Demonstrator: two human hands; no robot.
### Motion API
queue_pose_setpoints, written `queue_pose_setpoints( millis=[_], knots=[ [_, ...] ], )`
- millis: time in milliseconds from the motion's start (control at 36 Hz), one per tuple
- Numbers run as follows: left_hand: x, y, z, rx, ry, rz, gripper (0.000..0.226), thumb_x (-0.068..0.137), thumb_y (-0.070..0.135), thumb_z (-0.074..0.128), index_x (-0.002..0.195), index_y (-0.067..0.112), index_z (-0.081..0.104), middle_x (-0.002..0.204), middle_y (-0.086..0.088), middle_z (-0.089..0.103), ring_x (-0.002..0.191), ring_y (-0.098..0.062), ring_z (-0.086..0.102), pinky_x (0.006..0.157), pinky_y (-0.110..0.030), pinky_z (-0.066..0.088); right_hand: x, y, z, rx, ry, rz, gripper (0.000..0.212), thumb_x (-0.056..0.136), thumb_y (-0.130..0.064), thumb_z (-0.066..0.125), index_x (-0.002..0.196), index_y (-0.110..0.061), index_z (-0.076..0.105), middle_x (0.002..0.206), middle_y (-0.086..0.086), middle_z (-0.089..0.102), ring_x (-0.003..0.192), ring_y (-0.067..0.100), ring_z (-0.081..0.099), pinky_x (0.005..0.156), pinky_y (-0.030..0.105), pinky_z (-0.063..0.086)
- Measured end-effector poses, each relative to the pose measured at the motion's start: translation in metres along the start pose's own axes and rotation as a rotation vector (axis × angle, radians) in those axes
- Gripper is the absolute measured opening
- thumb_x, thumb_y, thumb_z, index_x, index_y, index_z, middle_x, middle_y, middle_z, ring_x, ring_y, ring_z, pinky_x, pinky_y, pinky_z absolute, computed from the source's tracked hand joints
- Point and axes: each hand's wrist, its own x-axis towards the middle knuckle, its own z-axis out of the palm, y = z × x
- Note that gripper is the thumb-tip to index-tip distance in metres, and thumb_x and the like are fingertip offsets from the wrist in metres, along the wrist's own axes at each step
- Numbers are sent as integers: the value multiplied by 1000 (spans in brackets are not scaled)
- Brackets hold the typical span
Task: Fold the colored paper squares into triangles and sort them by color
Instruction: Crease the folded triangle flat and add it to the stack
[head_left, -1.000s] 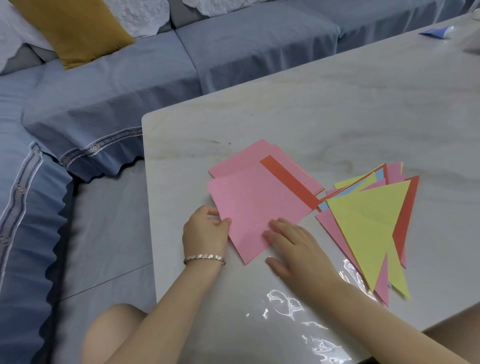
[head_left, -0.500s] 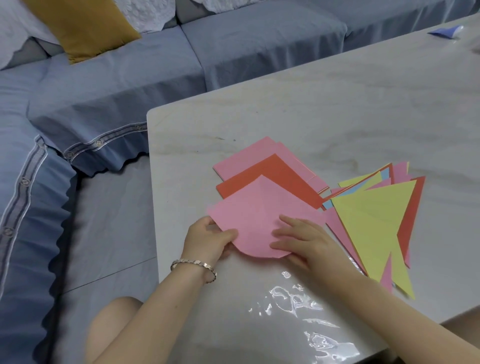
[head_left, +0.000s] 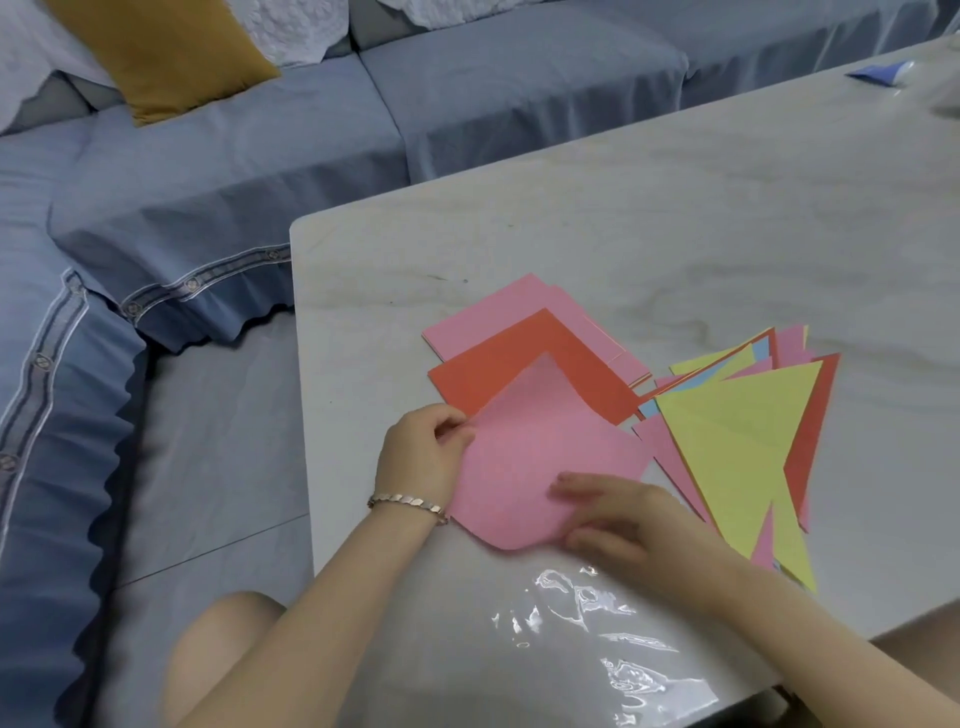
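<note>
The pink sheet (head_left: 540, 457) lies at the near side of the counter (head_left: 623, 208), doubled over on itself with its near edge still a soft curve. A second ago it lay flat and covered most of the orange square (head_left: 498, 369), which is now largely bare. My left hand (head_left: 421, 457) pinches the sheet's left edge, and my right hand (head_left: 623, 519) presses on it with fingers spread flat. I judge the fold begun but not yet creased. The pink squares (head_left: 498, 312) wait behind, and the folded triangles (head_left: 743, 441) lie mixed to the right, still unsorted.
</note>
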Motion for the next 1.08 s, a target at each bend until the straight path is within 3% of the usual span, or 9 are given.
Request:
queue_pose_setpoints(
  millis=[111, 222, 306, 389, 472, 556, 694, 972, 1083],
  knots=[
    [-8, -2, -7, -125, -11, 14, 16, 79, 1, 66, 73, 16, 67, 71, 9, 62, 66, -1, 55, 63, -2, 39, 12, -15, -12, 46, 235, 10, 23, 78, -50, 50, 92, -38, 64, 133, -23, 43, 120, -11, 42, 98, 6, 29],
    [-16, -3, -17, -290, -103, -53, 27, 78, -4, 65, 66, 20, 64, 63, 8, 63, 54, 4, 54, 58, -6, 43, 24, -34, -27, 107, 446, 54, 13, 76, -32, 71, 66, -37, 66, 124, -23, 49, 110, -21, 42, 91, -3, 25],
    [-22, 1, -25, -378, -194, -98, 25, 80, -6, 63, 66, 15, 63, 48, 14, 59, 46, 6, 50, 51, -5, 39, 29, -45, -35, 278, 423, 202, 14, 76, -17, 73, 67, -26, 70, 111, -23, 59, 98, -19, 51, 81, -3, 33],
    [-28, 3, -30, -394, -266, -127, 24, 83, -4, 60, 69, 15, 63, 49, 15, 61, 47, 6, 50, 51, -6, 39, 30, -52, -38, 426, 387, 273, 9, 78, -15, 72, 70, -16, 73, 82, -11, 72, 74, -1, 63, 71, 11, 47],
    [-31, 2, -32, -346, -313, -162, 21, 85, 3, 60, 71, 18, 66, 58, 8, 63, 54, -6, 50, 57, -16, 40, 29, -56, -36, 435, 404, 312, 12, 78, -15, 72, 66, -17, 72, 62, -16, 68, 56, -5, 56, 56, 5, 41],
    [-33, 9, -31, -332, -278, -129, 19, 89, 10, 57, 79, 22, 69, 74, 2, 69, 65, -9, 57, 69, -23, 45, 26, -60, -34, 445, 418, 328, 15, 77, -14, 73, 63, -18, 72, 58, -16, 66, 53, -4, 55, 54, 6, 40],
    [-40, 38, -25, -405, -106, 29, 21, 85, 15, 63, 98, 32, 62, 82, 18, 67, 72, 8, 60, 69, -3, 43, 24, -69, -31, 449, 411, 331, 17, 76, -15, 73, 60, -19, 70, 55, -17, 64, 50, -6, 52, 51, 5, 37],
    [-54, 59, -8, -415, 12, 149, 39, 78, 4, 69, 81, 43, 63, 75, 34, 61, 76, 16, 58, 71, 1, 40, 24, -76, -30, 386, 474, 325, 16, 76, -15, 74, 63, -23, 68, 56, -17, 64, 53, -5, 55, 53, 5, 38],
    [-58, 60, -8, -432, 19, 151, 39, 78, 4, 69, 80, 43, 65, 73, 32, 62, 77, 16, 59, 72, 1, 40, 23, -78, -30, 420, 506, 296, 15, 76, -12, 73, 78, -25, 66, 51, -10, 61, 48, -3, 51, 51, 6, 37]
  ],
)
